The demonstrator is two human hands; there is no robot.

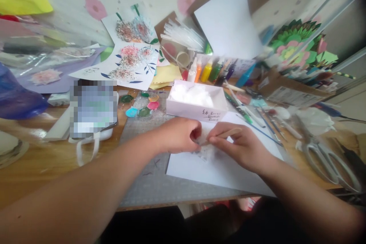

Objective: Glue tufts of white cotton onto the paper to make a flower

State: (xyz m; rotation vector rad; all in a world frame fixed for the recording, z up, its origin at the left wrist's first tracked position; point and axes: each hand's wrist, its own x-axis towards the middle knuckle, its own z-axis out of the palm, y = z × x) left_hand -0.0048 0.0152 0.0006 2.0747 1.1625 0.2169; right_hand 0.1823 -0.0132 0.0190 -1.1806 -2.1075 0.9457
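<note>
My left hand (180, 135) is curled closed over a small pale tuft of material (205, 151) on a white sheet of paper (223, 167). My right hand (243, 145) pinches a thin wooden stick (225, 134) that points left toward the left fingers. The two hands meet just in front of a shallow white box (197, 103) filled with white fluffy material. What the left fingers grip is mostly hidden.
A grey cutting mat (148, 175) lies under the paper. A paint palette (143, 106) sits left of the box, paint bottles (207, 70) behind it. Pens and brushes (257, 116) and scissors (328, 160) lie to the right. Flower pictures (128, 61) lean at the back.
</note>
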